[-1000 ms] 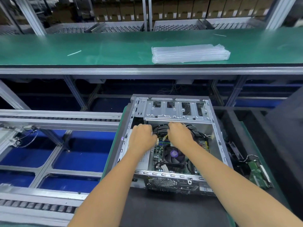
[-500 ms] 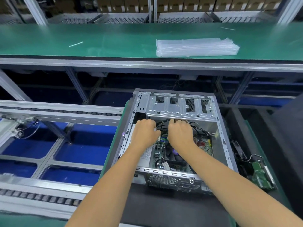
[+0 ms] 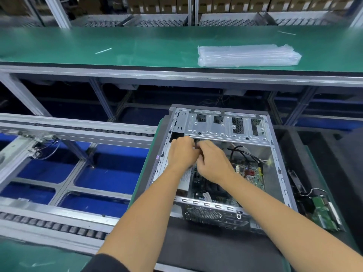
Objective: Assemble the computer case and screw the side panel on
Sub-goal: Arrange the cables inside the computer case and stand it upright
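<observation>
Open computer case [image 3: 222, 210] sat at 6 o'clock on the bench holding motherboard [image 3: 248, 174] and black cables [image 3: 240, 152], side panel not on; left hand [image 3: 181, 153] and right hand [image 3: 213, 160] had shifted left inside since a second ago, fingers curled on cabling, likely tidying; plastic bags [image 3: 248, 55] at 1 o'clock.

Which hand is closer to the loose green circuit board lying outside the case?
Right. The right hand is inside the case, nearer the circuit board; the left hand is farther left.
</observation>
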Available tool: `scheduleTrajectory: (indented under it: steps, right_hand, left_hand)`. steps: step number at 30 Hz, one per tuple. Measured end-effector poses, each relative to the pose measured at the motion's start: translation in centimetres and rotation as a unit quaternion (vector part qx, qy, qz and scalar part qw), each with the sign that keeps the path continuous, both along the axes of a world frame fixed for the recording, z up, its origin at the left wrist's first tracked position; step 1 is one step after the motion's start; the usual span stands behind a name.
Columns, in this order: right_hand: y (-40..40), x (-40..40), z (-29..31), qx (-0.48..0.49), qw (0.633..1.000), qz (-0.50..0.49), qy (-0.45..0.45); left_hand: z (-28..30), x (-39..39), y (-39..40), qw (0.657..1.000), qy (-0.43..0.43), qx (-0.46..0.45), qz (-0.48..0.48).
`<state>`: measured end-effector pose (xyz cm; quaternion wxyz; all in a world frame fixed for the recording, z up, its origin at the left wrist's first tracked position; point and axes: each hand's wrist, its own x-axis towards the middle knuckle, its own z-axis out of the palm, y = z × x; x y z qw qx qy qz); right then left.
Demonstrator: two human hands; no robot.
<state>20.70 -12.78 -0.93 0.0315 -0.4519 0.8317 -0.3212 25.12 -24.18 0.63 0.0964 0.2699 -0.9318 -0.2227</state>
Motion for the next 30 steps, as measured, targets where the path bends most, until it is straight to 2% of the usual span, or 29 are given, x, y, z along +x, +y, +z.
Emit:
scheduleTrajectory:
  steps: [1, 3, 5, 11, 15, 20, 26, 30]
  right_hand:
    - [0.0, 0.0, -0.1, 0.015, 0.993, 0.008, -0.116]
    - [0.3, -0.3, -0.3, 0.037, 0.941, 0.048, -0.333]
    - [0.6, -1.0, -0.6, 0.039, 0.887, 0.084, -0.452]
    - [-0.2, -2.2, -1.5, 0.113, 0.854, 0.123, -0.493]
    - [-0.5, -2.6, -2.4, 0.107, 0.871, 0.111, -0.466]
    - [-1.0, -3.2, -2.5, 0.064, 0.862, 0.130, -0.485]
    - [-1.2, -3.5, -2.7, 0.084, 0.856, 0.110, -0.498]
    - [-1.2, -3.7, -2.3, 0.100, 0.865, 0.113, -0.479]
  left_hand:
    - [-0.1, 0.1, 0.1, 1.000, 0.003, 0.006, 0.004]
    - [-0.3, 0.1, 0.1, 1.000, 0.006, 0.018, 0.009]
    - [-0.4, 0.0, 0.0, 0.999, 0.005, 0.031, 0.009]
    - [-0.7, -0.3, -0.5, 0.998, 0.019, 0.051, 0.009]
    - [-1.0, -0.6, -0.5, 0.999, 0.022, 0.045, 0.017]
    - [-0.6, -1.1, -0.8, 0.998, 0.026, 0.051, 0.027]
    - [-0.5, -1.3, -0.8, 0.997, 0.032, 0.055, 0.044]
    - [-0.6, -1.4, -0.8, 0.997, 0.027, 0.058, 0.040]
